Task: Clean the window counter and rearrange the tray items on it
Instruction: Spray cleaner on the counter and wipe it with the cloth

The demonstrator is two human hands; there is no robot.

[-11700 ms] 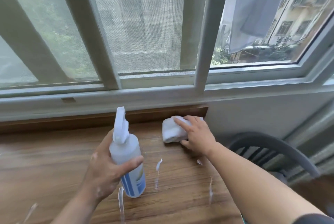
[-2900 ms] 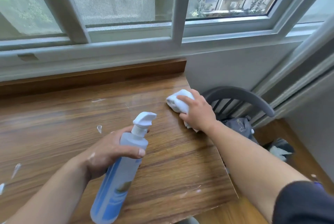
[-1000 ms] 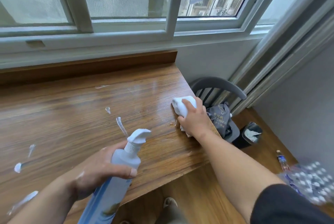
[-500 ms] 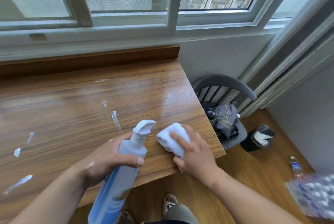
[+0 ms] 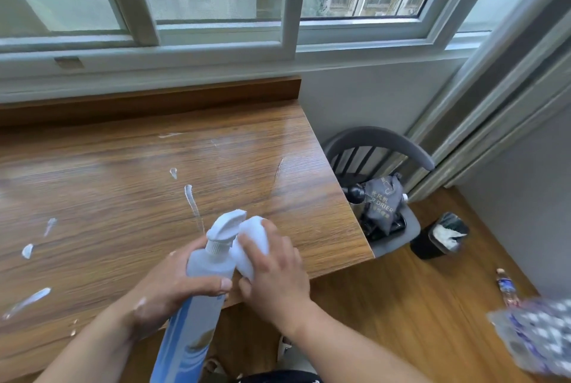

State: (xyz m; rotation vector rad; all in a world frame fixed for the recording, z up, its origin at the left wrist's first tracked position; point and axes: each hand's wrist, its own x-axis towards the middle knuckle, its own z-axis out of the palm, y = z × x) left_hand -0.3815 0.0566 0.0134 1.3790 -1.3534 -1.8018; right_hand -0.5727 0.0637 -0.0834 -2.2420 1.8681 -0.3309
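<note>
CLOTH COMES BACK ACROSS THE COUNTER: A person's right hand draws a folded white cloth in to the near edge of the wooden counter. The fingers are spread over the top of the cloth and the thumb is tucked at its near side, holding it down on the wood. A second ago the cloth was out at the counter's right-hand edge, and half a second ago it was still a little to the right of where it is now. It now lies touching the spray bottle. The left hand grips the bottle round its shoulder, thumb wrapped across the front, with the nozzle pointing away and the body slanting down past the counter's edge.

Beyond and to the right of the cloth the wood shines wet and shows no foam, so that end looks done. To the left of both hands, white foam streaks lie unwiped, the nearest just beyond the nozzle and others well off to the left. On that showing the wiping is partway through, and the next passes belong on the left. No tray is in view, so the rearranging appears not yet begun.
</note>
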